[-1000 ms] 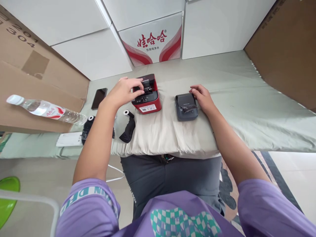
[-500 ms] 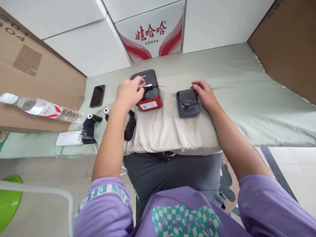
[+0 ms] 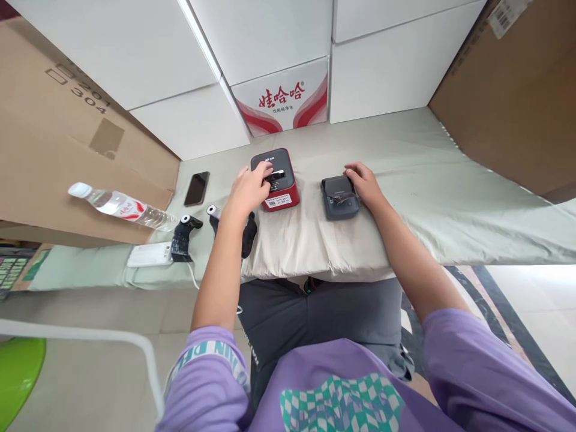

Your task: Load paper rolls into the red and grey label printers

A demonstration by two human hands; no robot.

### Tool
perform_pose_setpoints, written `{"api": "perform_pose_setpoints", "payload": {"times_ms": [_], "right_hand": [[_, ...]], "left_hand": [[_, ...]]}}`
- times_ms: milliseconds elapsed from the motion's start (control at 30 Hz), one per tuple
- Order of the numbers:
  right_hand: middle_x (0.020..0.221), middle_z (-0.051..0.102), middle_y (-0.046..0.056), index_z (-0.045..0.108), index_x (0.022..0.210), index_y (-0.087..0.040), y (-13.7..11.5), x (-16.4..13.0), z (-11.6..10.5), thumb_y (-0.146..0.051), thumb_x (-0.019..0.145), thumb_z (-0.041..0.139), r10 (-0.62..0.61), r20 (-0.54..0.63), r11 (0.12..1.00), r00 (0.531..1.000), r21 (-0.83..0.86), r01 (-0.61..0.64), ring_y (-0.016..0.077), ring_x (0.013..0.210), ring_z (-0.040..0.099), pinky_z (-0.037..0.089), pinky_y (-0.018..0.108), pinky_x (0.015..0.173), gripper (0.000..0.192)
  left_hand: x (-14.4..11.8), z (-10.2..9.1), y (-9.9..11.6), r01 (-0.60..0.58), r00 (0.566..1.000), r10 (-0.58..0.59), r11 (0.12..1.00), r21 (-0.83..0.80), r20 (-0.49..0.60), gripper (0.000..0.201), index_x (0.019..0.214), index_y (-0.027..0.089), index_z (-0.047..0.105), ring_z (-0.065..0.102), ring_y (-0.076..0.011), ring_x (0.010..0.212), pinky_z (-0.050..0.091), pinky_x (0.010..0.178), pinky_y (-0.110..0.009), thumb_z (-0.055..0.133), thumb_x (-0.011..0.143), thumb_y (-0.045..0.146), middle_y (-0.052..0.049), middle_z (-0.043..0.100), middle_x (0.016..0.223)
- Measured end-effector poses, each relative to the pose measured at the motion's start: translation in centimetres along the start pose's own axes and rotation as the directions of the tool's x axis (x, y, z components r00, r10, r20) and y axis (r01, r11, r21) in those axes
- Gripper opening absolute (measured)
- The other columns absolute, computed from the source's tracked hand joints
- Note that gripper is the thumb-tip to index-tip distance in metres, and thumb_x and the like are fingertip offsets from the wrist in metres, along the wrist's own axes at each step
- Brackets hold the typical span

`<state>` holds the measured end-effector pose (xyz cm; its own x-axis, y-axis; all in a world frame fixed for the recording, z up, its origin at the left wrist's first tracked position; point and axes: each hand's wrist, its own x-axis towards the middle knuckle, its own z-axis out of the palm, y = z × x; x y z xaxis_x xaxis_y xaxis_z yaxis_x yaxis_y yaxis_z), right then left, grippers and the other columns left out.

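My left hand [image 3: 248, 191] lies over the near-left part of a red box with a black top [image 3: 278, 161]. Its thumb and fingers are curved and apart, touching the top at the left end of a small black-and-white strip [image 3: 276, 175]; the fingertips partly hide that end. A white label with a square code is on the box's front face. To the right sits a small dark grey device [image 3: 341, 207] with a round button and a shiny dark film piece [image 3: 341, 197] on it. My right hand [image 3: 365, 185] rests open against its upper right edge, fingers stretched out.
Left of the box are a phone [image 3: 197, 188], a leaning water bottle [image 3: 128, 207], a white power bank [image 3: 150, 255] and two black-strapped pieces with white round ends [image 3: 180, 243]. White boxes [image 3: 373, 78] line the back; cardboard boxes [image 3: 517, 102] flank the cloth-covered surface [image 3: 315, 249].
The camera view has shifted, so everything appears slightly moved. My left hand stays at the strip on the red box, its thumb and fingers a little further apart. My right hand remains beside the device.
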<state>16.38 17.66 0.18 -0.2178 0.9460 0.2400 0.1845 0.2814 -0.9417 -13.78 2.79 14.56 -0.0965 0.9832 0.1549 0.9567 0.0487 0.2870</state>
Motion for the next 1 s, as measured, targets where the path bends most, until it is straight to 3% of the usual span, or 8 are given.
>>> {"api": "perform_pose_setpoints", "payload": {"times_ms": [100,233,300,400,467,533,700,1000], "right_hand": [[0.113,0.076,0.009,0.069,0.113,-0.023,-0.1,0.0,-0.1,-0.055,0.088,0.062,0.009,0.002,1.000,1.000,0.013,-0.009,0.0286,0.108,0.070,0.054,0.050,0.107,0.041],[0.114,0.077,0.008,0.069,0.114,-0.025,0.1,0.2,-0.2,-0.055,0.089,0.062,0.019,0.029,1.000,0.999,0.008,-0.019,0.0283,0.109,0.069,0.055,0.049,0.106,0.040],[0.113,0.077,0.008,0.069,0.114,-0.025,0.2,0.3,-0.3,-0.056,0.090,0.063,0.021,0.033,1.000,0.999,0.009,-0.021,0.0286,0.110,0.069,0.055,0.049,0.106,0.040],[0.112,0.077,0.008,0.069,0.114,-0.025,-0.2,0.1,-0.2,-0.056,0.090,0.063,0.012,0.037,1.000,0.999,-0.004,-0.012,0.0289,0.109,0.069,0.054,0.048,0.105,0.040],[0.111,0.076,0.008,0.069,0.113,-0.024,-0.6,-0.4,0.0,-0.059,0.091,0.060,0.006,0.024,1.000,1.000,-0.025,-0.005,0.0287,0.108,0.069,0.054,0.048,0.105,0.042],[0.111,0.076,0.008,0.068,0.113,-0.024,-0.9,-1.1,0.3,-0.062,0.095,0.054,-0.008,-0.030,0.999,1.000,-0.044,0.007,0.0280,0.109,0.068,0.053,0.048,0.107,0.045],[0.122,0.072,0.010,0.064,0.124,-0.027,-0.6,-2.2,1.1,-0.073,0.102,0.038,0.003,-0.163,0.999,0.987,-0.048,-0.011,0.0267,0.115,0.068,0.055,0.045,0.104,0.058],[0.129,0.071,0.011,0.059,0.138,-0.029,-0.9,-2.3,1.4,-0.078,0.104,0.029,0.056,-0.163,0.995,0.985,-0.072,-0.069,0.0280,0.124,0.068,0.055,0.047,0.108,0.067]], "left_hand": [[-3.0,-0.3,-0.6,-0.005,0.978,-0.016,0.995,-0.102,-0.206,0.051,0.141,0.024,0.060,0.064,-0.0258,0.140,0.036,0.131,-0.049,0.054,0.093,0.006,-0.007,0.071,0.148],[-7.8,1.7,0.7,0.067,0.866,-0.220,0.941,-0.332,-0.449,0.030,0.130,0.023,0.061,0.071,-0.0251,0.130,0.055,0.114,-0.046,0.052,0.101,0.017,-0.010,0.076,0.135],[-8.9,4.4,2.9,0.024,0.883,-0.236,0.885,-0.465,-0.404,0.024,0.123,0.023,0.060,0.074,-0.0240,0.124,0.058,0.110,-0.044,0.051,0.102,0.016,-0.010,0.077,0.131],[-8.2,9.6,7.0,-0.006,0.990,-0.089,0.746,-0.666,-0.109,0.039,0.129,0.024,0.053,0.061,-0.0227,0.145,0.049,0.123,-0.044,0.049,0.095,0.004,-0.013,0.066,0.152],[-7.0,12.6,9.3,0.081,0.997,-0.059,0.678,-0.730,0.056,0.049,0.135,0.023,0.049,0.051,-0.0223,0.155,0.041,0.130,-0.045,0.047,0.092,-0.002,-0.016,0.056,0.162],[-6.0,14.4,10.7,0.117,0.993,-0.068,0.648,-0.752,0.096,0.056,0.140,0.021,0.045,0.045,-0.0222,0.158,0.035,0.134,-0.046,0.045,0.090,-0.004,-0.016,0.052,0.166],[-5.4,14.7,10.9,0.080,0.996,-0.081,0.690,-0.719,0.033,0.064,0.143,0.021,0.042,0.038,-0.0237,0.162,0.032,0.136,-0.045,0.045,0.086,-0.007,-0.014,0.042,0.173],[-4.5,14.2,10.7,0.148,0.988,-0.143,0.794,-0.589,0.055,0.060,0.127,0.024,0.050,0.055,-0.0239,0.151,0.040,0.130,-0.045,0.046,0.080,-0.013,-0.012,0.065,0.154]]}}
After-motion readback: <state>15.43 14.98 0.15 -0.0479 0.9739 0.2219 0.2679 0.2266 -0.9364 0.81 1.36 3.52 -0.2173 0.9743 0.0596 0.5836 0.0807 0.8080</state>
